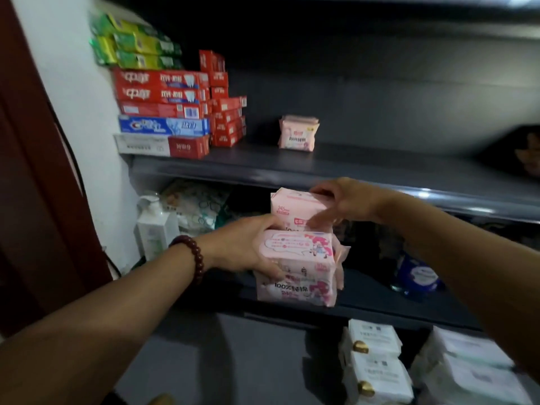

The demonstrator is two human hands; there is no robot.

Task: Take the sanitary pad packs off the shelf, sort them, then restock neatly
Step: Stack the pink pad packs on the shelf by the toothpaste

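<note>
The left hand (242, 247) is curled round the left side of a held stack of pink pad packs (301, 267), thumb on top and fingers under the near face, carrying it in the air in front of the middle shelf. The right hand (342, 200) pinches the top pack (295, 207) of that stack, fingers hooked over its far edge and thumb on the near face. Only 1 pack (298, 133) stands on the upper shelf (380, 168), well apart from the toothpaste boxes (160, 109) at far left.

The risks lie in the stack itself. The wrappers look slick and the packs soft, so lifting the top one could drag the next pack askew — with just 1 hand clamping from the left, the lower packs may slide out rightward and drop towards the white packs (374, 340) below. Squeezing harder would bow the stack instead. The shelf lip is just beyond the right hand's knuckles; a hurried lift could knock the pack against it.
</note>
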